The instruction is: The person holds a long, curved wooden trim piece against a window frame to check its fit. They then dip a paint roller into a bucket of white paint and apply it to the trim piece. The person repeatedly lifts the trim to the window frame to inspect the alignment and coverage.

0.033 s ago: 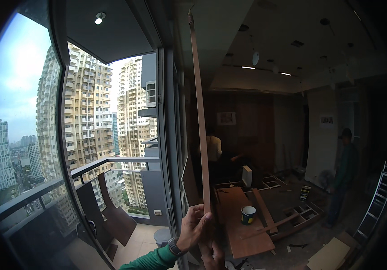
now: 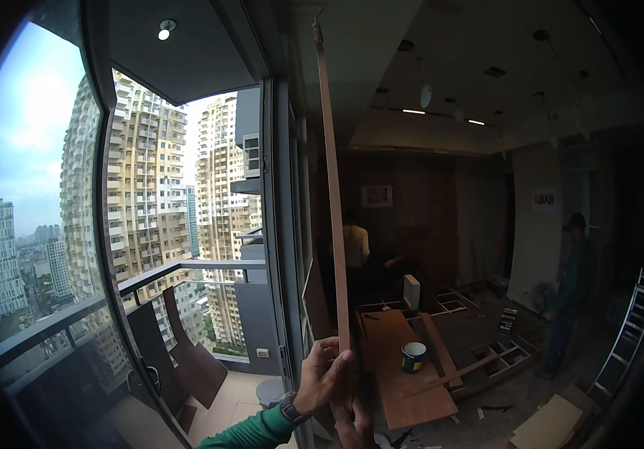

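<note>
A long, thin wooden strip (image 2: pixel 335 187) stands nearly upright in front of me, leaning slightly left at its top. Something is wrapped around its upper end, with a small bent metal tip (image 2: pixel 318 16) sticking out close to the ceiling. My left hand (image 2: pixel 324 380), in a green sleeve with a dark wristwatch (image 2: pixel 290 408), pinches the strip near its lower part, thumb against its face. Just below, in shadow, my right hand (image 2: pixel 354 425) is curled around the strip's lower end; its fingers are only partly visible.
Left are a glass door frame (image 2: pixel 283 224) and a balcony railing (image 2: pixel 187 267). A paint can (image 2: pixel 412 358) stands on a reddish board (image 2: pixel 393 329). Wooden frames (image 2: pixel 498 359) lie beyond. A ladder (image 2: pixel 625 329) and a standing person (image 2: pixel 573 284) are at right; another person (image 2: pixel 355 243) is farther back.
</note>
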Demonstrator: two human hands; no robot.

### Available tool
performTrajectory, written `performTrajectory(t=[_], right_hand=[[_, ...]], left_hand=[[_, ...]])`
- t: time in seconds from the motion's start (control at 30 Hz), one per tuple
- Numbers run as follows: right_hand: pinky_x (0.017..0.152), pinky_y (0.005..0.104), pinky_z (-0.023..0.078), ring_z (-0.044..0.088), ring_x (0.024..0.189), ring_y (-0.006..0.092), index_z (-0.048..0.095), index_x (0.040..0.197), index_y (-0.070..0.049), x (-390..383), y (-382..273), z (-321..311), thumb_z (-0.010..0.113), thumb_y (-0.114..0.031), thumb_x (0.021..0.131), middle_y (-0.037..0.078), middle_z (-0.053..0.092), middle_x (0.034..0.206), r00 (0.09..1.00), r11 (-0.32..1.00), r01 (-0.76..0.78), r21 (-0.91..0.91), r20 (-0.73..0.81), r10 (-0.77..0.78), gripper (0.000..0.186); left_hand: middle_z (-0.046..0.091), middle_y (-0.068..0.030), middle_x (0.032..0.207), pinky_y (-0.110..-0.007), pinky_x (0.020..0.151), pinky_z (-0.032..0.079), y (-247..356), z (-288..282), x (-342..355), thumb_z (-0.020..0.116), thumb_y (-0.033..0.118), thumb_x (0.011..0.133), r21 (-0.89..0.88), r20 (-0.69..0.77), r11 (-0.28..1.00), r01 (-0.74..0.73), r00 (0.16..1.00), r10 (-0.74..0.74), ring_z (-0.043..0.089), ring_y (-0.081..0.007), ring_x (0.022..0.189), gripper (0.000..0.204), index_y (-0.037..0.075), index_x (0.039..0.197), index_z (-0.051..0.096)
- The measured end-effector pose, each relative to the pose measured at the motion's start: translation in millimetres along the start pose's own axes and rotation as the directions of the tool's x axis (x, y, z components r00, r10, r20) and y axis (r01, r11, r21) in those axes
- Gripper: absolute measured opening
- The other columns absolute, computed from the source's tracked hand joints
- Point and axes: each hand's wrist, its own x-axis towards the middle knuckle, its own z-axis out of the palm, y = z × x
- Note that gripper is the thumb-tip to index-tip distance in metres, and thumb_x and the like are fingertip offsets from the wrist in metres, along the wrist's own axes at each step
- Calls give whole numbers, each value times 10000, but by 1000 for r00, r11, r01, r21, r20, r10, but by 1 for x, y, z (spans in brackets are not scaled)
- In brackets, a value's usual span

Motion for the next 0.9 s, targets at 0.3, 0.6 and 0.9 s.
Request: performTrajectory(t=[0.3,0.6,0.9], right_hand=[[565,238,417,489,673,42,584,1272,-25,55,-9,27,617,-187,1034,-46,557,848,979,975,195,103,-89,-186,290],[914,320,427,538,1084,186,449,1459,39,119,-5,48,562,-215,1061,131,573,1210,998,993,44,107,29,-47,485],[1058,372,454,610,1244,280,457,1475,46,203,-38,59,540,-197,1058,213,621,1346,998,997,68,41,4,-68,490]], left_hand=[[721,-106,1048,-259,801,556,-8,-20,54,696,285,1010,46,-25,999,-7,1000,8,670,-116,947,419,6,1279,537],[700,-99,1007,-257,679,574,-15,-48,118,662,254,1030,27,-28,999,-24,999,25,700,-140,833,408,-10,1292,495],[703,-94,1098,-266,773,568,-27,-74,200,638,232,1043,58,36,998,-6,999,4,669,-121,930,437,-27,1374,520]])
